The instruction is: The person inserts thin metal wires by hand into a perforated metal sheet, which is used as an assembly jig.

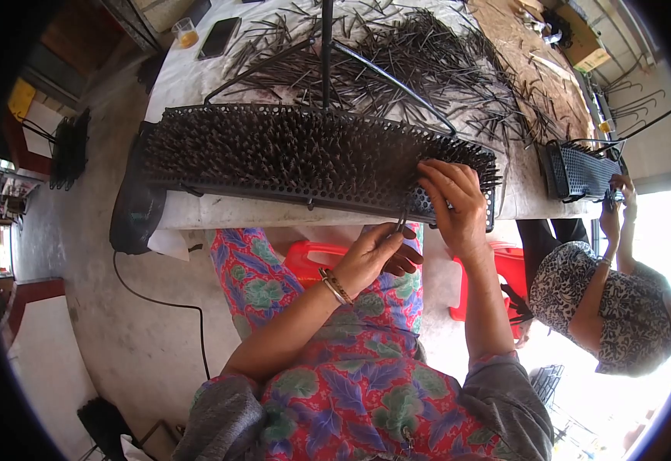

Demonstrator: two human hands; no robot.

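Tablecloth (186, 81): pale, with loose strips (428, 61) heaped beyond the fingers.
Left hand (370, 250): thumb and forefinger together on a thin dark piece (401, 218), near the right wrist.
Right hand (458, 207): fingers slightly apart at the rack's right end; whether they pinch anything, I cannot tell.
Rack (274, 196): under the right fingertips, mostly leftward — close-packed bristles (274, 150) could snag fingers; pressing near the table's edge might tip it.

Rough matt bristles (274, 150), glossy metal rod (389, 84), smooth plastic chair (295, 265)
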